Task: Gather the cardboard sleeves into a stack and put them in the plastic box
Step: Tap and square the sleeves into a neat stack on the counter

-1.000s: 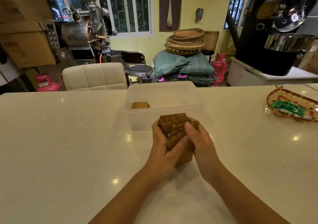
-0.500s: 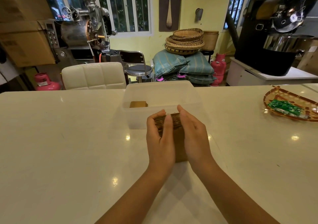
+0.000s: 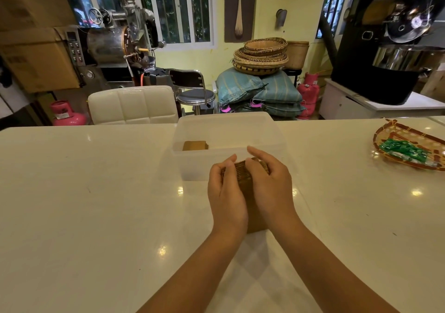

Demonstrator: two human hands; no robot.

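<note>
With the stack of cardboard sleeves pressed between the left hand and right hand on the tabletop just before the plastic box, uneven pressure could fan the stack during lifting.

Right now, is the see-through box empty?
No. The plastic box has no lid and already holds some cardboard sleeves in its near-left corner; the rest looks bare.

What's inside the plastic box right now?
One brown bundle of cardboard sleeves lies at the left end of the plastic box. The box's near-right floor is hidden behind the hands.
</note>
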